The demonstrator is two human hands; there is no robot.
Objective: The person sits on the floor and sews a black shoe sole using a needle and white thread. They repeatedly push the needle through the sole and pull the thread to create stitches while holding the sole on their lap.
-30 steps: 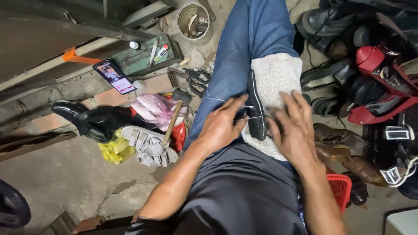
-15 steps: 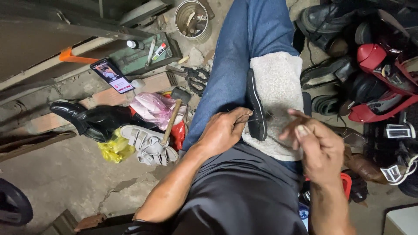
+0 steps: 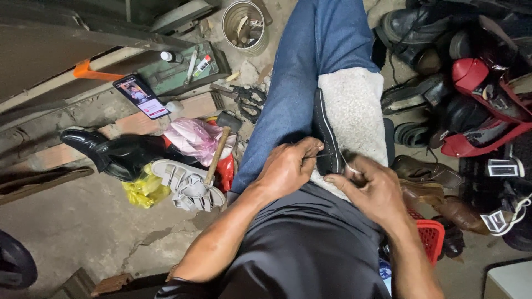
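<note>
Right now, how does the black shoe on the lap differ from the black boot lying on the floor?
The black shoe is low-cut, matte, and rests on edge on a white fleece pad on the lap, with the left hand on it. The black boot is taller, glossy, and lies on its side on the concrete floor, untouched. Both are black footwear.

shoe pile [image 3: 471,111] crowding right, hammer [image 3: 219,152] left
</note>
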